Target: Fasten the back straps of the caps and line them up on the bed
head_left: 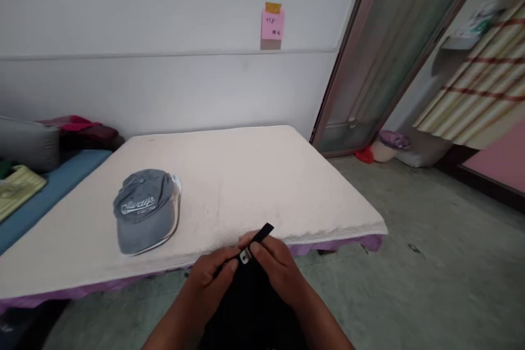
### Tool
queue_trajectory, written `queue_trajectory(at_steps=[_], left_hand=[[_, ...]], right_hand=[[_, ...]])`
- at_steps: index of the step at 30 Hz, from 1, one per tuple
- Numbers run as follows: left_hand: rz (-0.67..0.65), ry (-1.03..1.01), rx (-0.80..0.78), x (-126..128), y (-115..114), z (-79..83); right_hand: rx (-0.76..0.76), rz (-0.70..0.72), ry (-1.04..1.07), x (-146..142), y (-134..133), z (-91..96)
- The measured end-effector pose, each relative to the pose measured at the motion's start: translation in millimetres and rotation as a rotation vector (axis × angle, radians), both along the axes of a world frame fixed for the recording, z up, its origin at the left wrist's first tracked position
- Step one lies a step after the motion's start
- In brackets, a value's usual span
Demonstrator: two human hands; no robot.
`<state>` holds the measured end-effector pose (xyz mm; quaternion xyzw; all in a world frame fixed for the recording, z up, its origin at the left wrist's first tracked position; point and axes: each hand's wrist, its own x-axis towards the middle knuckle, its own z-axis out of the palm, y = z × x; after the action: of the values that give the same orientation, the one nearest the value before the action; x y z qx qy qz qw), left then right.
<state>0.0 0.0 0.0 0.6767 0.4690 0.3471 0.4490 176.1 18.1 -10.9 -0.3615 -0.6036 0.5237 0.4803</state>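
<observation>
Both my hands meet at the near edge of a low table covered by a cream cloth (246,175). My left hand (209,276) and my right hand (276,268) pinch a black strap (262,233) with a small metal buckle (245,256). Its free end sticks up and to the right over the table edge. A black item (250,311) that the strap belongs to hangs below, between my forearms. A grey cap (145,209) with white lettering lies on the cloth to the left, apart from my hands.
Left of the table lies a blue mat (49,188) with a grey cushion (27,145), a yellow-green cloth and red fabric. A pink note (273,23) hangs on the white wall. A glass door (381,54) and bare floor (430,262) are on the right.
</observation>
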Motion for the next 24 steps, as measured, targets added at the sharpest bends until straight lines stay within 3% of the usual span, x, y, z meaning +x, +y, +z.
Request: queue_trajectory(at_steps=[6, 11, 14, 17, 19, 24], left_hand=[[0.019, -0.205, -0.264, -8, -2, -1.6], [0.180, -0.487, -0.446, -13, -6, 9.9], [0.362, -0.710, -0.558, -18, -5, 21.6], [0.497, -0.830, -0.540, -22, 1, 29.2], [0.578, -0.874, -0.525, -24, 7, 29.9], [0.827, -0.923, -0.601, -30, 20, 13.7]], right_hand=[[-0.207, 0.226, 0.225, 1, 1, -15.3], [-0.380, 0.322, 0.506, -4, 2, -25.2], [-0.462, 0.208, 0.722, -6, 9, -26.1], [-0.532, 0.021, 0.921, -5, 18, -30.4], [-0.592, -0.016, 0.941, -5, 20, -35.5], [-0.681, 0.210, 0.785, -1, 0, -46.0]])
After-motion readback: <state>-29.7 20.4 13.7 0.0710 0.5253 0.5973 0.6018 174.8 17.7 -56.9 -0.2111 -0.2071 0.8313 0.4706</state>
